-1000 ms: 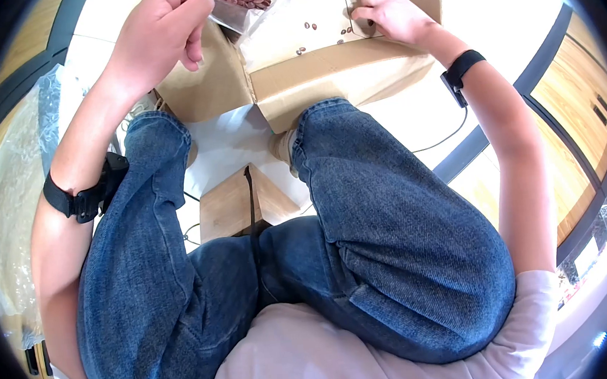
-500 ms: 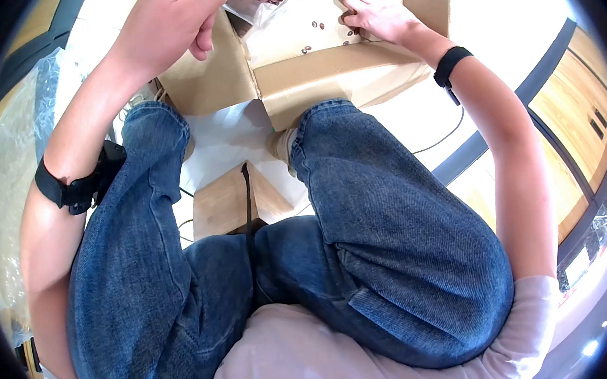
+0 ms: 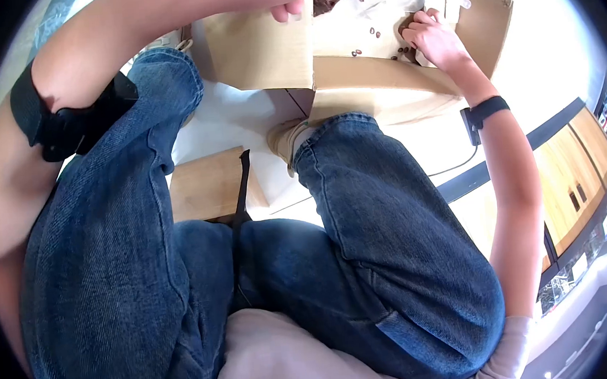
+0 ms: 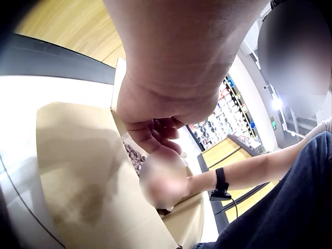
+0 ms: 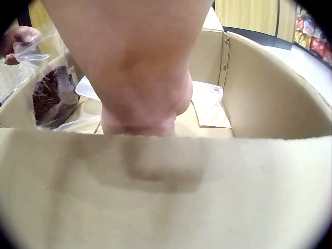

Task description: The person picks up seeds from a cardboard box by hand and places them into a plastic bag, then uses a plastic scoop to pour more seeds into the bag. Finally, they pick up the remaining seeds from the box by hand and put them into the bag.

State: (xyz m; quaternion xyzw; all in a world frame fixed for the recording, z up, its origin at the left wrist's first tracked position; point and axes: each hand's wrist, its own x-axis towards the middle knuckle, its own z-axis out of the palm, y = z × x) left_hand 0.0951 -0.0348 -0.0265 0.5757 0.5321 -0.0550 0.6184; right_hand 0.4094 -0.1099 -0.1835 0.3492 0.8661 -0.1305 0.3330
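Observation:
A clear plastic bag of dark red-brown seeds [image 5: 54, 98] stands in the cardboard box [image 3: 380, 71]. The left hand [image 5: 22, 42] pinches the bag's upper edge in the right wrist view; in the head view it is cut off at the top. Inside the box the right hand [image 3: 437, 39] reaches down, fingers bent over the bottom beside a few loose seeds [image 3: 356, 53]. Its fingertips are hidden, so whether they grip a seed cannot be told. The box wall covers them in the right wrist view.
A white and yellow packet [image 5: 212, 114] lies on the box floor. The box's wide side flap [image 3: 255, 52] sticks out to the left. A wooden block [image 3: 208, 185] stands between the legs, and a thin cable [image 3: 457, 168] runs along the floor at right.
The head view has shifted, with the box now farther right. The left hand and forearm have swung right towards the bag. The right hand stays low inside the box.

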